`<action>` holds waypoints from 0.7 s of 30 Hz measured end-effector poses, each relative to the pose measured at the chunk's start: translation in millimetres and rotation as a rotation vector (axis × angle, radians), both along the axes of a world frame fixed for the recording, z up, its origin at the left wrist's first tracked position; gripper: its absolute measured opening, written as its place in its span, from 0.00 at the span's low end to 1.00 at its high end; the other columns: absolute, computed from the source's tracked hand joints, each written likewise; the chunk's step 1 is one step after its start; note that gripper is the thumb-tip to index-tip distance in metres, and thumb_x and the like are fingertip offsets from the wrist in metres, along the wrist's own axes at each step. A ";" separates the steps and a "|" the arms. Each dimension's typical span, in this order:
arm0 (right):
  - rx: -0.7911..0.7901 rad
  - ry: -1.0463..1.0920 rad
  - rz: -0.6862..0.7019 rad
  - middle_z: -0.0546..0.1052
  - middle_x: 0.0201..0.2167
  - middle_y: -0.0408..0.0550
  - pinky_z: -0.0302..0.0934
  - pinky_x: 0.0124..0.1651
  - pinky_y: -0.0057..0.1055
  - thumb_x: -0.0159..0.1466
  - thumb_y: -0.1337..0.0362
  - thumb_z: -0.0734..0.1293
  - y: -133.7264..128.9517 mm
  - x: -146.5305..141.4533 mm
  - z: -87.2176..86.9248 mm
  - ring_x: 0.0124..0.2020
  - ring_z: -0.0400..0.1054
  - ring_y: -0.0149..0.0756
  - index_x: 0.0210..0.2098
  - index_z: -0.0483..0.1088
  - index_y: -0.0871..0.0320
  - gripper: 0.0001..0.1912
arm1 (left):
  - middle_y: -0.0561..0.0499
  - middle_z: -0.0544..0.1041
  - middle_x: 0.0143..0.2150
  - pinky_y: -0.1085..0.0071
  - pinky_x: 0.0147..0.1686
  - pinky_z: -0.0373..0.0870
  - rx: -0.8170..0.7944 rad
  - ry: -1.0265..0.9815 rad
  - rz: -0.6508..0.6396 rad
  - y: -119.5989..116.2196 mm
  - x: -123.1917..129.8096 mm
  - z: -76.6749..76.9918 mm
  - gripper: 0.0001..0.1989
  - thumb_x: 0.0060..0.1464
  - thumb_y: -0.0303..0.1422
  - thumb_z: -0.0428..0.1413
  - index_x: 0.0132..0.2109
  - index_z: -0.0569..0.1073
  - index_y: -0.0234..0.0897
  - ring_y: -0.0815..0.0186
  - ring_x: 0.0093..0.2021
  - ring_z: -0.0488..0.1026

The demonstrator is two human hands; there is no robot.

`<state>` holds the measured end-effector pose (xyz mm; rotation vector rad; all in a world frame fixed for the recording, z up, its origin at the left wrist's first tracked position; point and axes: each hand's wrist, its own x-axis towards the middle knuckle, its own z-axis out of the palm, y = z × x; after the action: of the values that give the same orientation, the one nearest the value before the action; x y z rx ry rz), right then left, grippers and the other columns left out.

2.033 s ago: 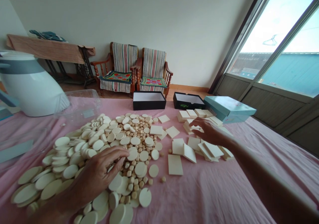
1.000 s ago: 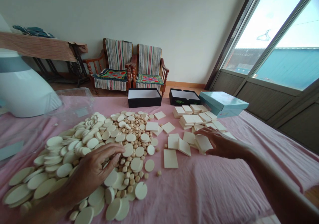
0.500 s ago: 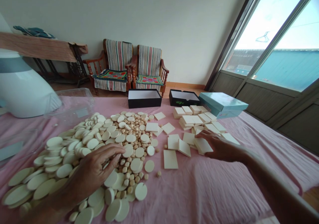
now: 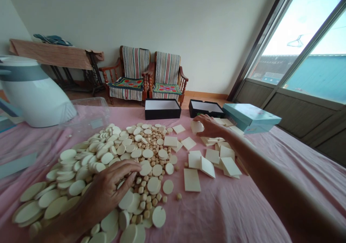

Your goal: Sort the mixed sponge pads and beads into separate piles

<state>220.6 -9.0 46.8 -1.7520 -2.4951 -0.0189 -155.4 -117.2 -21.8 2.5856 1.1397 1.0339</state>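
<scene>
My left hand (image 4: 109,187) rests low over the heap of pale round wooden discs (image 4: 77,187). Its fingers are stretched forward and the thumb lies a little apart from them, with the fingertips beside one disc (image 4: 146,168) at the edge of the small wooden cubes (image 4: 151,142). At the back of the square pieces, my right hand (image 4: 212,126) grips a pale square wooden tile (image 4: 196,127) between thumb and fingers. Loose square tiles (image 4: 192,180) lie nearer to me, some overlapping. My right forearm hides part of the tile stacks.
Two open black boxes (image 4: 163,114) (image 4: 207,107) stand at the far edge of the pink cloth (image 4: 229,210), with a light blue box (image 4: 251,116) to their right. A clear plastic container (image 4: 89,115) and a white jug (image 4: 40,95) stand at the left. Two wooden chairs are behind.
My right hand has moved away from the near tiles, back and leftward to the rear stacks, where it grips a tile. The left hand stays over the discs. The view has shifted slightly.
</scene>
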 end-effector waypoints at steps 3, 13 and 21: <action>-0.076 -0.072 -0.011 0.68 0.53 0.55 0.53 0.52 0.45 0.51 0.62 0.71 29.4 -11.4 -6.5 0.54 0.59 0.52 0.54 0.66 0.56 0.30 | 0.51 0.79 0.42 0.74 0.46 0.72 0.024 -0.007 -0.003 -1.3 -1.3 1.4 0.09 0.61 0.31 0.50 0.43 0.75 0.41 0.66 0.44 0.76; -0.211 -0.212 -0.089 0.69 0.53 0.56 0.51 0.52 0.45 0.48 0.58 0.74 67.5 -15.6 -28.5 0.55 0.58 0.53 0.54 0.67 0.55 0.34 | 0.52 0.78 0.42 0.76 0.45 0.71 0.048 0.010 -0.037 -5.5 -2.4 3.5 0.10 0.60 0.27 0.50 0.45 0.73 0.42 0.68 0.45 0.75; 0.143 0.157 -0.023 0.73 0.46 0.55 0.58 0.49 0.39 0.61 0.63 0.65 -7.5 -21.3 -19.4 0.47 0.66 0.44 0.47 0.69 0.59 0.15 | 0.51 0.78 0.44 0.74 0.46 0.72 0.043 -0.050 0.047 -7.4 2.1 2.7 0.10 0.61 0.29 0.50 0.47 0.73 0.42 0.67 0.45 0.75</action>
<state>199.4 -16.5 27.4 -1.6573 -2.3037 -0.0584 -153.2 -124.6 -19.0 2.5616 1.1845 1.1384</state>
